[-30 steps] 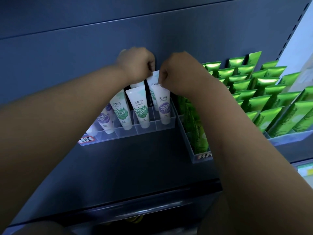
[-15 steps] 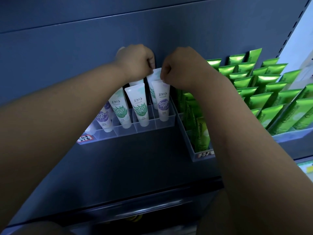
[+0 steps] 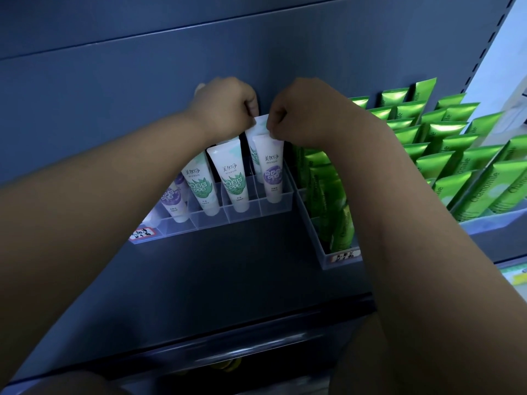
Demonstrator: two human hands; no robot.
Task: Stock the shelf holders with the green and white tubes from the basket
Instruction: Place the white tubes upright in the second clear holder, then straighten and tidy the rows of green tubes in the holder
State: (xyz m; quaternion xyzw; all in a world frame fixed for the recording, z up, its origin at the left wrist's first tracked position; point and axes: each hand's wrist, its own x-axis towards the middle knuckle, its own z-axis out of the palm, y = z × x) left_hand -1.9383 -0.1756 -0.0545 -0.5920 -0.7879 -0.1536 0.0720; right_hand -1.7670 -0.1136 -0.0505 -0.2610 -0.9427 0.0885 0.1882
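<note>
both hands are up at the clear holder [image 3: 273, 205] on the shelf [image 3: 228, 280] — the left hand [image 3: 225, 105] and the right hand [image 3: 303, 111] each have their fingers curled, pinching the top crimp of the rear tube [image 3: 258, 124], a white one standing behind a purple-labelled tube [image 3: 269, 169]. its lower end is hidden, so i can't tell whether it is fully seated. two green-and-white tubes [image 3: 232, 178] already stand in the slots beside it, and green tubes [image 3: 456, 143] fill the tray [image 3: 490, 220] further along. the basket isn't in view, so what's left to stock can't be judged — this one looks close to placed.
</note>
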